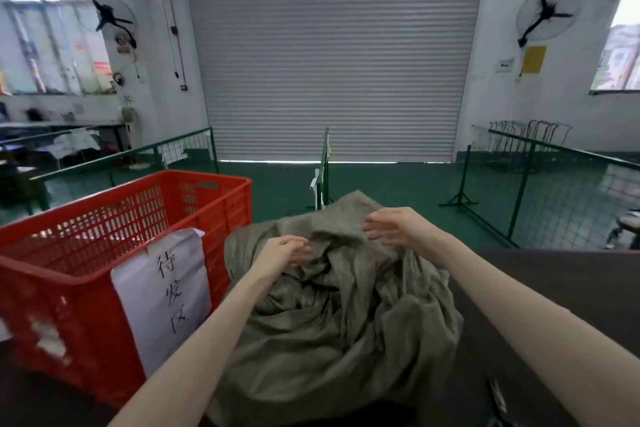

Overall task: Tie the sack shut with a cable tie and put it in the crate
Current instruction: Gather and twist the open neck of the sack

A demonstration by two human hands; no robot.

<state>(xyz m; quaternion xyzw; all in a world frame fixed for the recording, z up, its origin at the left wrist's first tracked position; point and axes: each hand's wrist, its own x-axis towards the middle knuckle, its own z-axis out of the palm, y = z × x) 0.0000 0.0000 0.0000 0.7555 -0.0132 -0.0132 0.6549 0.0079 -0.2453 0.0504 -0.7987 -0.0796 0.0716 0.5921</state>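
A grey-green woven sack [332,305] lies crumpled on the dark table [554,288] right in front of me, its loose top rising at the far side. My left hand [287,251] rests on the sack's upper folds with the fingers curled into the cloth. My right hand [394,225] hovers at the sack's far top, fingers spread and holding nothing. The red plastic crate [104,253] stands to the left, touching the sack, with a white paper label [166,291] on its near side. A thin strip near the table's right front edge [497,392] may be a cable tie.
Green wire fence panels [519,184] stand on the green floor beyond the table, left, centre and right. A closed roller shutter [332,52] fills the back wall. Wall fans hang on both sides, and a workbench [62,135] is at far left.
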